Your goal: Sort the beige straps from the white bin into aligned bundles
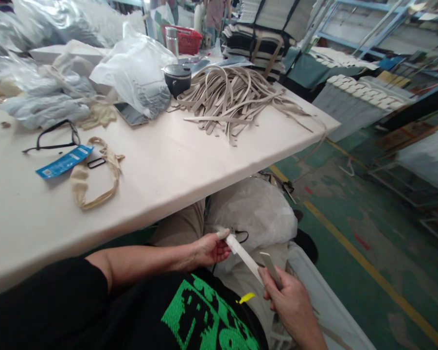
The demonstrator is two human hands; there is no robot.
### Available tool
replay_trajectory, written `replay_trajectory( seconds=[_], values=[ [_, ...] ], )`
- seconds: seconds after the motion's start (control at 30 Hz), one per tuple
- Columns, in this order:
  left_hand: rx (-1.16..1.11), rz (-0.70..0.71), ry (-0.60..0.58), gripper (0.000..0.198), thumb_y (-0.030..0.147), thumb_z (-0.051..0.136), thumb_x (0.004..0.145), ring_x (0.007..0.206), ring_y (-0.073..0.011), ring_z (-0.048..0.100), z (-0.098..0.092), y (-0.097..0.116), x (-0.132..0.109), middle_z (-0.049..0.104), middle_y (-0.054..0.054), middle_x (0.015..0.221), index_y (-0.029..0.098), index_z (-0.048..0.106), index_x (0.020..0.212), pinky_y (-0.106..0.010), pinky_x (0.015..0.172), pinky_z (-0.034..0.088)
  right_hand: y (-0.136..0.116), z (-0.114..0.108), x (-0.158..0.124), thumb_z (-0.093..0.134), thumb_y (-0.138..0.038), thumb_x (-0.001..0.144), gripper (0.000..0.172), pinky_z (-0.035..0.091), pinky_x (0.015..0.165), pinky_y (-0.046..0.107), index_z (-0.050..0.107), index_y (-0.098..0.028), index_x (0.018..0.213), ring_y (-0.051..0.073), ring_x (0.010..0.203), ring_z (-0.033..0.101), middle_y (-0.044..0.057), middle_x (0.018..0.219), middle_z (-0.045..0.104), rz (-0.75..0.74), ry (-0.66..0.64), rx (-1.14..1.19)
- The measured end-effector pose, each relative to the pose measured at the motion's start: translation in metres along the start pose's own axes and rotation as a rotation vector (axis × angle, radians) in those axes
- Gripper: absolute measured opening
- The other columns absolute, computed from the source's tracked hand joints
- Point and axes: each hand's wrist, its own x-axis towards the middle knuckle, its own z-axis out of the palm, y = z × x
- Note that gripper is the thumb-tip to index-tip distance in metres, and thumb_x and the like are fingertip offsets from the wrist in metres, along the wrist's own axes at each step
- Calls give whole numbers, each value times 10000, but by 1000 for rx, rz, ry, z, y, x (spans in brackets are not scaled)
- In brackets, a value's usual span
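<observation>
Over my lap, a pale flat strap (246, 257) stretches between my two hands. My left hand (212, 249) pinches its upper end between thumb and fingers. The other end runs into my right hand (289, 294), whose fingers are closed round it. A short grey-beige strip end (271, 268) also sticks up from the right hand; whether it belongs to the same strap I cannot tell. Just beyond my left hand lies a clear plastic bag (253, 214) on or beside my knees. A small yellow piece (245, 297) shows near my shirt.
On the white table (149, 170) lie a heap of grey-beige straps (236, 97), a black lidded cup (177, 80), a phone (131, 115), glasses (58, 136), a blue packet (63, 162) and a beige fabric loop (95, 194). A white bin (324, 296) stands at my right.
</observation>
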Motion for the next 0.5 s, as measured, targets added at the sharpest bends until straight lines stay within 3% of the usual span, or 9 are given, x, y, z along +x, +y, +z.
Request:
replay_trajectory(
  seconds=[0.1, 0.23, 0.37, 0.5],
  values=[
    [84, 38, -17, 212, 309, 678, 831, 537, -102, 594, 1, -5, -2, 638, -25, 642, 116, 631, 759, -200, 563, 466, 1, -6, -4, 455, -608, 812, 438, 397, 410, 218, 574, -200, 704, 131, 401, 505, -18, 494, 541, 0, 6, -40],
    [136, 20, -90, 213, 309, 719, 782, 555, -105, 601, 4, -12, -6, 645, -35, 663, 110, 644, 784, -196, 567, 462, -14, 6, 7, 440, -574, 849, 430, 381, 425, 208, 534, -203, 651, 124, 422, 509, -12, 501, 548, -91, 37, -62],
    [78, 22, -36, 168, 274, 690, 801, 567, -97, 599, 3, -10, -7, 634, -21, 655, 123, 631, 756, -185, 565, 453, -23, 17, 22, 417, -590, 857, 443, 394, 442, 217, 558, -198, 705, 131, 420, 529, -15, 521, 572, -100, 4, 19],
    [66, 100, -49, 142, 253, 706, 795, 578, -95, 593, 1, -11, -5, 634, -6, 661, 140, 624, 769, -195, 592, 457, -18, 11, 22, 398, -651, 841, 506, 404, 457, 241, 612, -197, 783, 154, 422, 558, -1, 554, 627, -58, 16, -19]
  ],
)
